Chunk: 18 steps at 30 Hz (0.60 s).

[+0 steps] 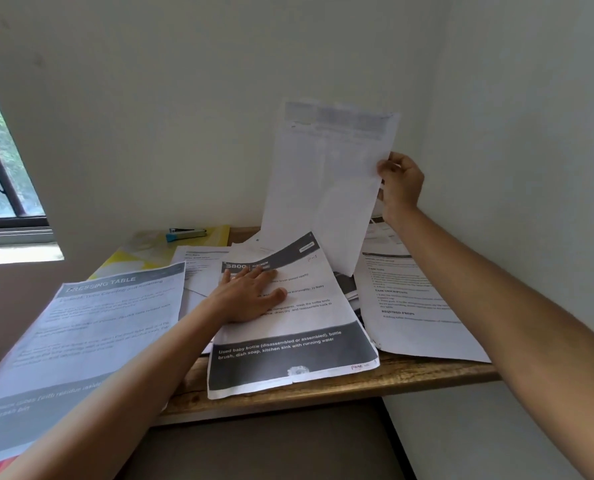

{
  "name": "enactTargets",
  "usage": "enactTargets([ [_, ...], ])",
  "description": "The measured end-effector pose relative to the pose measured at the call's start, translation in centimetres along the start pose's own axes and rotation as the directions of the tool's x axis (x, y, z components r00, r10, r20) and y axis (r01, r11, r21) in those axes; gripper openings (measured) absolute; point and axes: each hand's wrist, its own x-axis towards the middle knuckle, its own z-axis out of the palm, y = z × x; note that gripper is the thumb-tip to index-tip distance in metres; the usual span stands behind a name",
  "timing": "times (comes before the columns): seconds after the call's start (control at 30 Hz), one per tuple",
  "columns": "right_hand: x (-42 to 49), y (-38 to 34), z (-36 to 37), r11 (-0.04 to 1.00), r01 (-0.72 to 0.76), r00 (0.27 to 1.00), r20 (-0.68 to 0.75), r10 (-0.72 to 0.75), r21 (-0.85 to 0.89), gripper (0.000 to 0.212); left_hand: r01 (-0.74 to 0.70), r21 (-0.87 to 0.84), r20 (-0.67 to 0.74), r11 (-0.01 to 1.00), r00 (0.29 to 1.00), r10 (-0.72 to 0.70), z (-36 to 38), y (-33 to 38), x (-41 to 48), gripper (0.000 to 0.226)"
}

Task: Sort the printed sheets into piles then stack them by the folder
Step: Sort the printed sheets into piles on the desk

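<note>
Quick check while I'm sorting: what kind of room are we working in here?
Probably a home or small-office desk nook: a wooden table set in a plain wall corner beside a window, spread with printed sheets, a stapler on a yellow folder.

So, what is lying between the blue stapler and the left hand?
In the head view, a white printed sheet lies between the blue stapler and the left hand.

raised sheet (pixel 326 174): print blurred | DRESSING TABLE sheet (pixel 81 334): cut by left edge
</note>
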Motion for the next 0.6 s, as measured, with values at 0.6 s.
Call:
enactTargets([
  [0.6,-1.6,-7.4,0.2,0.923,0.331,0.925,-0.127,-0.359,-0.196,0.017,-0.164,-0.872,-0.260,0.461,0.953,-0.154,-7.6,2.2,-1.7,0.080],
])
